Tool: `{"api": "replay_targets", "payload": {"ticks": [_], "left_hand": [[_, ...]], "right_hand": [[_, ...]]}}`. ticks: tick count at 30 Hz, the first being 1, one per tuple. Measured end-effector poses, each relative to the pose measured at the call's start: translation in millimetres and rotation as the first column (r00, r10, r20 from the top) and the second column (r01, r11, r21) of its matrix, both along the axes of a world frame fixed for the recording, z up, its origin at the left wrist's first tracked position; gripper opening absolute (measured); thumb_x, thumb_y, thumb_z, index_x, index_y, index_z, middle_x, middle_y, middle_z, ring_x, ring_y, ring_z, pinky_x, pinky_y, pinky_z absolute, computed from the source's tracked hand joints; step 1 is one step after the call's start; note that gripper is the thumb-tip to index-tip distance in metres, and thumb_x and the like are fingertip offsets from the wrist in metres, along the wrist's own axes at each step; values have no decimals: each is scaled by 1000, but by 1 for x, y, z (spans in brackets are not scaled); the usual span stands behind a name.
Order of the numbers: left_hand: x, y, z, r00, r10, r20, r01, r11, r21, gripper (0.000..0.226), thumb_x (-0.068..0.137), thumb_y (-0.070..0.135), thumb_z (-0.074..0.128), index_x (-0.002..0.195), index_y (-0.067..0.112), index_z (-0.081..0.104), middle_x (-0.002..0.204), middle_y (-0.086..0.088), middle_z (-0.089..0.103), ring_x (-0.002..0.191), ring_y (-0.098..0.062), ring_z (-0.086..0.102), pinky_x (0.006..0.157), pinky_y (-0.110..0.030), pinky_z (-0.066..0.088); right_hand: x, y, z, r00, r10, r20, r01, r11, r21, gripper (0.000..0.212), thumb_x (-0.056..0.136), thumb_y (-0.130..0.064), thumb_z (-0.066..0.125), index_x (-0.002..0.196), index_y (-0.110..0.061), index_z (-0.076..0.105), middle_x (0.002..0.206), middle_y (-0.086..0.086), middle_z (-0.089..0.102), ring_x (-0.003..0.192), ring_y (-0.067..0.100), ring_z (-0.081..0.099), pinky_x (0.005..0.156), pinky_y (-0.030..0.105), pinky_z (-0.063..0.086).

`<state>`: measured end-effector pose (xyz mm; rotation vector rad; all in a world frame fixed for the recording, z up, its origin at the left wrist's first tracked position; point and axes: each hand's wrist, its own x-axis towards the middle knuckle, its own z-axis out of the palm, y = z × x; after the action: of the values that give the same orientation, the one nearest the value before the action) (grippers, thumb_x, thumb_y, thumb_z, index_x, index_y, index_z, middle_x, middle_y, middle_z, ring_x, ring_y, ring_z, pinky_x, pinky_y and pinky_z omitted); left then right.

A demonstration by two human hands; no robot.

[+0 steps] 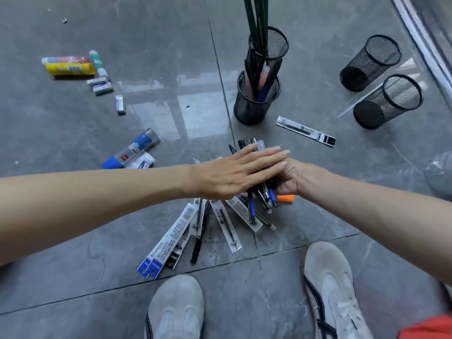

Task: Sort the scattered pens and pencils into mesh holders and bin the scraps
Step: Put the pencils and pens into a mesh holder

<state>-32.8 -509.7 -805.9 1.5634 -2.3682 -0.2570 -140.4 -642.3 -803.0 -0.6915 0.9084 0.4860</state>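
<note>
- Far left on the glossy grey tile floor (171, 33): one yellow wrapped roll (71, 69) touching a red-and-white roll (66, 60), and a green-and-white tube (98, 63). There are also three little blocky erasers (100, 85), two together and one apart.
- A bit further right: one clear plastic tube with blue ends (132, 149), with a crinkly wrapper (143, 162) right beside it.
- Under the arms there's a fan of long flat refill packets (171, 238) in shiny plastic with printed card. At least four, but they overlap too much for an exact count.
- The left hand (234, 174) is flat, fingers straight and together, palm down on the bundle of pens (263, 199). The pens are slim black and blue barrels, too tightly packed to count.
- Two round black wire-mesh holders stand upright. The front holder (256, 104) has pens in it, and the back holder (269, 45) has long dark green pencils (256, 18).
- The right hand (298, 177) has its fingers curled round the bundle, mostly hidden under the left one. An orange flat piece (286, 198) sits just beside it.
- One lone refill packet (305, 131) lies on its own.
- Two grey suede-ish shoes (335, 289) at the bottom.
- Two more mesh holders, tipped on their sides (371, 62).
</note>
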Motion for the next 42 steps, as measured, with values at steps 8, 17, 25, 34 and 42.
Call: {"api": "replay_targets", "payload": {"ticks": [8,17,25,34,42], "left_hand": [[-7,-4,-3,996,11,-93,-34,968,-248,40,93,2,18,131,9,27,131,-11,29,125,-28,35,108,-46,33],[-30,7,-38,962,-167,217,169,986,12,16,80,5,42,77,8,57,78,-6,54,66,-22,54,44,-30,45],[-42,-11,-20,955,-191,227,181,981,65,17,77,-7,50,87,5,45,81,-9,50,62,-23,54,36,-25,33],[5,-1,6,985,15,173,11,989,-147,21,88,4,41,105,6,53,94,-13,55,76,-22,49,35,-22,34],[14,7,9,979,101,177,-53,965,-256,20,89,1,45,94,0,65,91,-9,37,77,-20,38,40,-31,43]], "right_hand": [[7,-2,14,997,45,60,-36,990,-133,22,91,3,41,78,-7,57,57,7,64,52,15,64,49,25,55],[-7,-29,5,995,27,-98,-61,931,-359,18,85,-5,65,72,-12,55,45,2,52,34,8,45,37,16,40],[-11,-39,-2,995,30,-100,-63,937,-342,16,81,-10,71,75,-9,56,54,7,60,43,12,52,42,20,47],[1,-29,0,989,148,-16,-149,988,-51,32,71,-38,69,81,-9,62,62,7,62,51,16,58,59,27,53],[29,-11,-8,962,265,68,-267,963,29,60,47,-52,88,89,-13,69,84,7,60,83,20,59,87,37,49]]}}
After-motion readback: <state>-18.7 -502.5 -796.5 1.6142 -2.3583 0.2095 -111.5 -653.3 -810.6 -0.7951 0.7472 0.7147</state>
